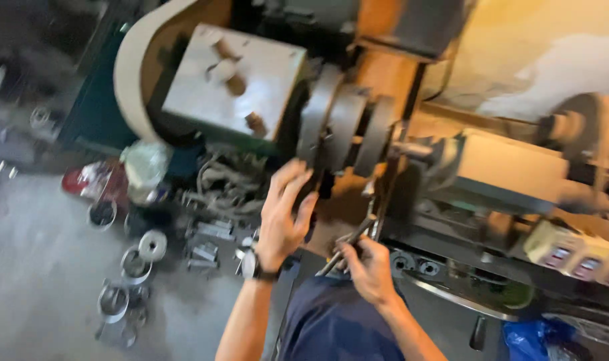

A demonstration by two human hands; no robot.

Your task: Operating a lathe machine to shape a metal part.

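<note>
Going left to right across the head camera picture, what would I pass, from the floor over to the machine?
Red bag → round metal tins on the floor → left hand on the lathe's round chuck → right hand holding a metal tool → blue plastic bag.

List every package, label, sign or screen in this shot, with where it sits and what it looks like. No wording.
Clear plastic bag: on the floor left of the lathe, crumpled, pale greenish.
Red wrapper: beside that bag, crumpled, red and white.
Blue plastic bag: bottom right, under the machine bed, crumpled.
Panel labels: right, on a cream box, small pinkish rectangles, blurred.
No screens or signs show.
</note>
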